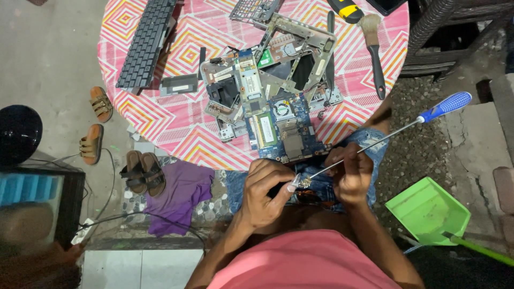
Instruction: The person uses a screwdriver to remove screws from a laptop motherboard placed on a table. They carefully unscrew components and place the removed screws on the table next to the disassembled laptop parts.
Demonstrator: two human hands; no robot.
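My left hand (266, 187) pinches a small metal part (303, 183) over my lap, below the round table. My right hand (350, 174) grips the steel shaft of a long screwdriver (399, 131) whose blue handle (445, 106) points up to the right; its tip touches the small part. Just above my hands a blue laptop motherboard (281, 126) lies at the table's near edge, partly over my knee.
On the pink patterned table (155, 115) lie a black keyboard (145, 42), grey laptop frame pieces (297, 45), a paintbrush (375, 51) and a yellow tool (345, 9). Sandals (143, 172), a purple cloth (179, 195) and a green dustpan (428, 211) sit on the floor.
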